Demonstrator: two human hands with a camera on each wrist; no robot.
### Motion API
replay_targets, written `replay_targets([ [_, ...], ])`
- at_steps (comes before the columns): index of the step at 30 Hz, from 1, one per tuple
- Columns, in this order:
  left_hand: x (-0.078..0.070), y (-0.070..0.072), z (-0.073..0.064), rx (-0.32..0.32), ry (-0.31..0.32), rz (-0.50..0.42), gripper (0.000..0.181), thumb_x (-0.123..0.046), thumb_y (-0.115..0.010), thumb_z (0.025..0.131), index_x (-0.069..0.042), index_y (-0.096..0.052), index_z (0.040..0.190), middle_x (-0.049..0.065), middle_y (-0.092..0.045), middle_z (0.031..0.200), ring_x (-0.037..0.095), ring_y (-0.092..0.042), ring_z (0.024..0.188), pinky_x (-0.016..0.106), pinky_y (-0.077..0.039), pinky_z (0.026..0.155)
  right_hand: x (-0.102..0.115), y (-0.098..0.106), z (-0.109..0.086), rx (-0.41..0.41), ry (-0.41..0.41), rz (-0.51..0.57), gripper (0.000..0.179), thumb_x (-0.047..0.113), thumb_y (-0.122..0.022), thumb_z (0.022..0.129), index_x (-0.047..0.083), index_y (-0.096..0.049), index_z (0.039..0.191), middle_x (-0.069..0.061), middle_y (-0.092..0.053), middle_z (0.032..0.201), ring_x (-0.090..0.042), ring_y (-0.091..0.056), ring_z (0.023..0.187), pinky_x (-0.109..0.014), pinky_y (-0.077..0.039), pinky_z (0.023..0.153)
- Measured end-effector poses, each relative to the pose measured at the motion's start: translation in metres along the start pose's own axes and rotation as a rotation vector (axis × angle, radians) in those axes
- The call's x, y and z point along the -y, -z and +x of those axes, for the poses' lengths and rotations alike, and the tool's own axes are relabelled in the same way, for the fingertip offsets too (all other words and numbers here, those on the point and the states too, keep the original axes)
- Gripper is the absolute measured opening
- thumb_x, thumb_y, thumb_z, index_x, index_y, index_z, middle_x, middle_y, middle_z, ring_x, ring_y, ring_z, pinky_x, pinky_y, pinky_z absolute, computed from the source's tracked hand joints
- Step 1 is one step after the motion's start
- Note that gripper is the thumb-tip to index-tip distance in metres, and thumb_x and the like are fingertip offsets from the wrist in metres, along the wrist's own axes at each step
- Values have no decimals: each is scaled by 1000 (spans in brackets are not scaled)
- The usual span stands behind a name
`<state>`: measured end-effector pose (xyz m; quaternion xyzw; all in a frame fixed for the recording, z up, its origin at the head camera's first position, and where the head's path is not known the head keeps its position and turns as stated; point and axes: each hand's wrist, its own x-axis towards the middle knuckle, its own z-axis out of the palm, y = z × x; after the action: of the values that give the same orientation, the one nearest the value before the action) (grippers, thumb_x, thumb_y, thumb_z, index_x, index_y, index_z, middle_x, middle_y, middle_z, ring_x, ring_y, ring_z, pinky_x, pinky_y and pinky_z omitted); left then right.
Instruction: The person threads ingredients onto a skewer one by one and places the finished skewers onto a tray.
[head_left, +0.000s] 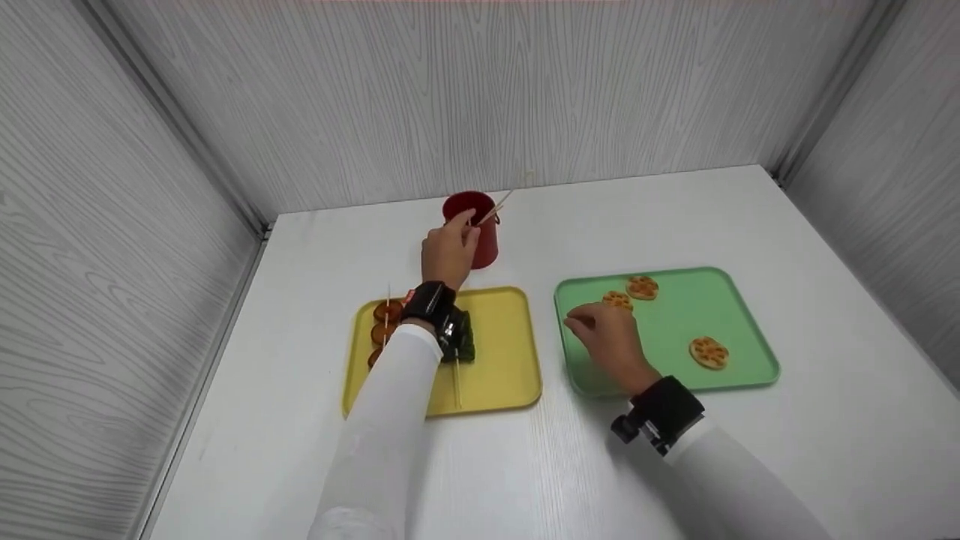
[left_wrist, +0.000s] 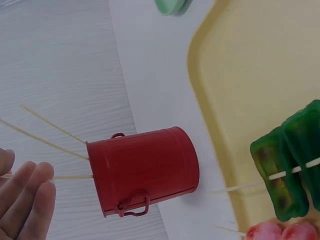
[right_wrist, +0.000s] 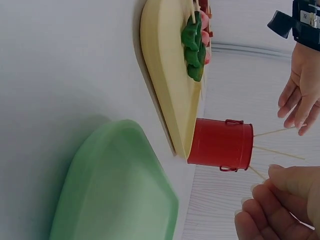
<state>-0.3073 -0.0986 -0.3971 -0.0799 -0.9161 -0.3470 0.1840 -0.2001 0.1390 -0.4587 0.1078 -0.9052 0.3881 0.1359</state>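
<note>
My left hand [head_left: 448,251] is over the mouth of a small red bucket [head_left: 486,247] and pinches a thin wooden skewer [left_wrist: 72,177] standing in it. Two more skewers lean out of the bucket in the left wrist view. Above the left side of a green tray [head_left: 671,382] hovers my right hand [head_left: 611,341], fingers loosely curled, thumb near the fingertips, nothing visible between them. Lotus root slices lie on that tray: two near its back, beside the right hand, and another lotus root slice [head_left: 709,352] at the front right.
A yellow tray [head_left: 502,360] sits below my left forearm, holding skewered brown rounds [head_left: 388,311], green leafy pieces [left_wrist: 280,175] and pink pieces [left_wrist: 282,231]. The sleeve hides part of it. Wood-grain panels [head_left: 450,97] enclose the white table [head_left: 600,225] at the back and sides.
</note>
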Motion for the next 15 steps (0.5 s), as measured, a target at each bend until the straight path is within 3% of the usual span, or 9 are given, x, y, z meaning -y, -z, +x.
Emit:
replay_targets([
  [5, 1, 5, -2, -63, 12, -62, 26, -21, -62, 97, -5, -70, 116, 11, -73, 100, 23, -69, 92, 37, -54, 82, 1, -3, 3, 5, 12, 0, 12, 11, -73, 88, 1, -75, 95, -10, -73, 87, -22, -68, 79, -39, -56, 72],
  [9, 2, 10, -8, -143, 29, -150, 26, -25, -60, 98, -3, -74, 104, 11, -74, 91, 21, -70, 85, 35, -55, 78, 2, -3, 7, 5, 11, 24, 13, 11, -73, 88, 1, -75, 95, -10, -73, 87, -22, -68, 79, -39, -56, 72],
  [15, -3, 18, -23, -225, 125, -344, 27, -21, -58, 100, 1, -74, 96, 13, -73, 84, 19, -70, 74, 35, -56, 70, 3, -1, 10, 19, 8, 73, 15, 14, -70, 91, 2, -75, 98, -10, -73, 90, -22, -68, 81, -40, -55, 73],
])
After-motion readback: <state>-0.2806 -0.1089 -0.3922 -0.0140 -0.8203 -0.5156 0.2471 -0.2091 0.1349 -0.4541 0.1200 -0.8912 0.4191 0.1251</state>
